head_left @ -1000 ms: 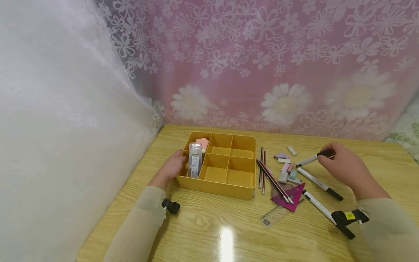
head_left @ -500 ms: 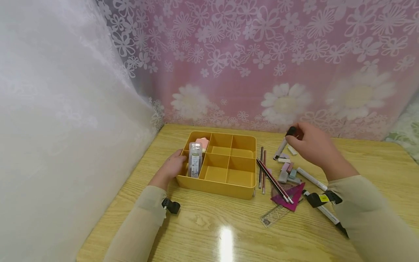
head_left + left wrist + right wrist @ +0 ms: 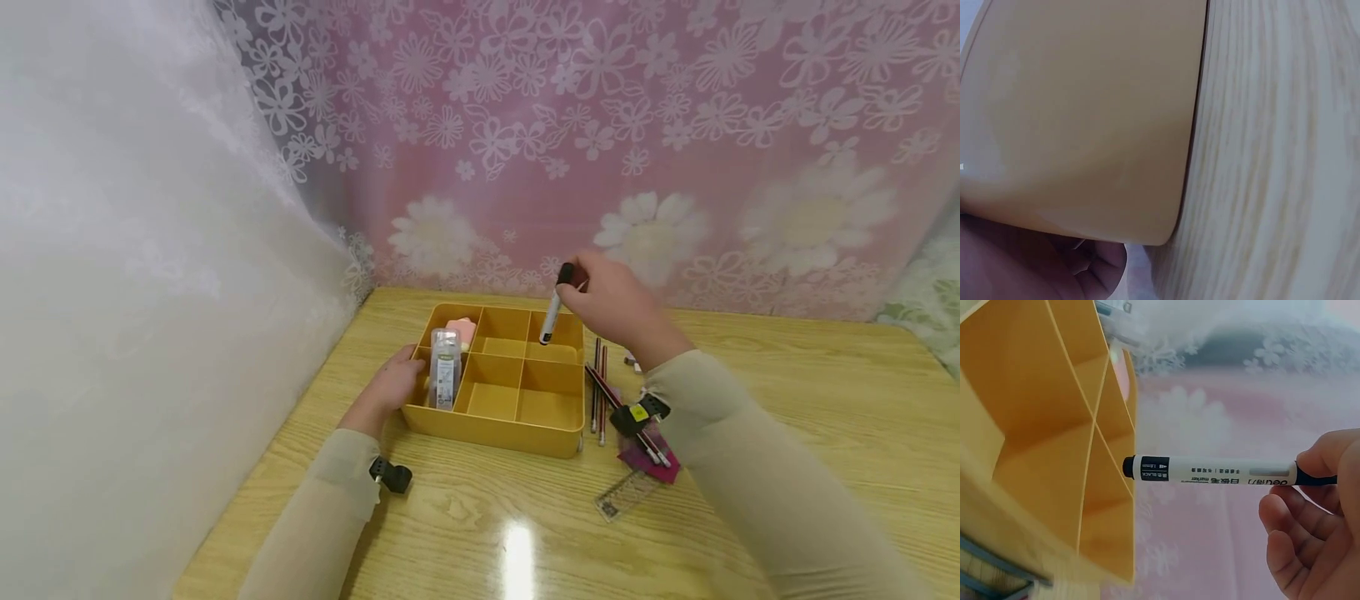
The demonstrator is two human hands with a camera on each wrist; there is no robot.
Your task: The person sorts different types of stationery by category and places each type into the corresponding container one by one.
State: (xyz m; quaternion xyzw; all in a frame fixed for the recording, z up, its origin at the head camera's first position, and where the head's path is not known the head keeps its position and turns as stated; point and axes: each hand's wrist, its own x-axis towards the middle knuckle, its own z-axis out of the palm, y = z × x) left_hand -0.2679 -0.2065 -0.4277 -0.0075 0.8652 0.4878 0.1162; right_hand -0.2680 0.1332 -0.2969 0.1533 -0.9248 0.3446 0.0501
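A white whiteboard marker [image 3: 552, 318] with a black cap hangs tilted over the back right compartment of a yellow divided box [image 3: 487, 432]. My right hand [image 3: 618, 304] pinches it by the cap, thumb against fingers. In the right wrist view the marker [image 3: 1210, 470] points away from the fingertips toward the box's dividers. My left hand [image 3: 393, 385] grips the box's left wall, thumb over the rim; in the left wrist view some fingers [image 3: 1100, 269] curl below the outer wall. A clear plastic case [image 3: 446, 371] stands in the front left compartment, with a pink item [image 3: 462, 331] behind it.
Right of the box lie several pencils [image 3: 602, 392], a magenta set square [image 3: 663, 468] and a clear ruler [image 3: 626, 495]. My right forearm hides most of the erasers and the other markers. A pink floral curtain [image 3: 525, 208] hangs behind the table.
My right hand has carried the marker left from the loose items on the right to above the box, passing over the erasers. The left hand keeps its grip on the box.
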